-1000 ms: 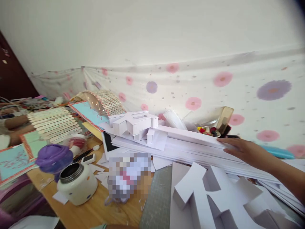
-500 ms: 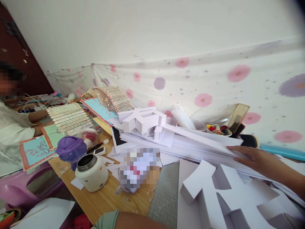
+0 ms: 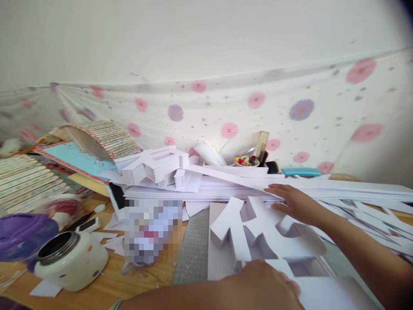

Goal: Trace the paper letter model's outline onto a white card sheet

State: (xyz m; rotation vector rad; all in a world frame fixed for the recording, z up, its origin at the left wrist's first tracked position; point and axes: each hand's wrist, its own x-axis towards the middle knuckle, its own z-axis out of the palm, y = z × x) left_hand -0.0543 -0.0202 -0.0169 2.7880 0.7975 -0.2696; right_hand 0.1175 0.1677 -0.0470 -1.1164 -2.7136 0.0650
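Observation:
My right hand (image 3: 295,202) lies flat with fingers apart on the edge of a thick stack of white sheets (image 3: 338,191) that runs across the table's back. Just below it stands a large white foam-board character (image 3: 258,234) on the near table. My left hand (image 3: 261,286) rests at the bottom of the view, on the near edge of that white piece; its fingers are mostly hidden. A smaller white foam-board character (image 3: 155,165) sits on the stack's left end.
A white jar (image 3: 72,260) with a purple lid (image 3: 22,230) beside it stands at the left. A grey cutting mat (image 3: 193,245) lies on the wooden table. Popsicle-stick fans (image 3: 103,137), a blue card and a bowl of small bits (image 3: 247,161) crowd the back. A flowered cloth hangs behind.
The view has swung right, so the person at the left is out of sight. My right hand slid leftward along the stack. My left hand has come into view on the white piece.

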